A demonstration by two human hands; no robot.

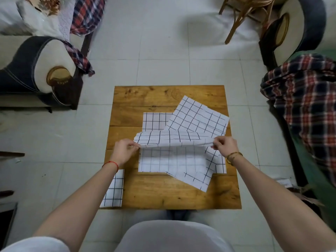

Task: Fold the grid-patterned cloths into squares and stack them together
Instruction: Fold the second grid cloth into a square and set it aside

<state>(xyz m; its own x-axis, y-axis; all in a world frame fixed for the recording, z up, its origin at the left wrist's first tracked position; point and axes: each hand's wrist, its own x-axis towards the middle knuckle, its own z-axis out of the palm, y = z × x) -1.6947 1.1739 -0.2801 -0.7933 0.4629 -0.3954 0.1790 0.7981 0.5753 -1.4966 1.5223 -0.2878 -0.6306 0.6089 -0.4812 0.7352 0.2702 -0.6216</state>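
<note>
A small square wooden table stands on pale floor tiles between armchairs draped with plaid cloth. The left hand and right hand each pinch, fingers closed, one end of a white grid-patterned cloth, lifting its edge, likely to fold it in half. Other grid cloths lie nearby, one folded square at the table's left edge; no writing is legible.

We get soft, even, diffuse light, moderately bright, no glare. Faint shadows under the lifted cloth and a chair at top. Strong wide-angle bending at the edges; corners smeared, centre reasonably sharp.
</note>
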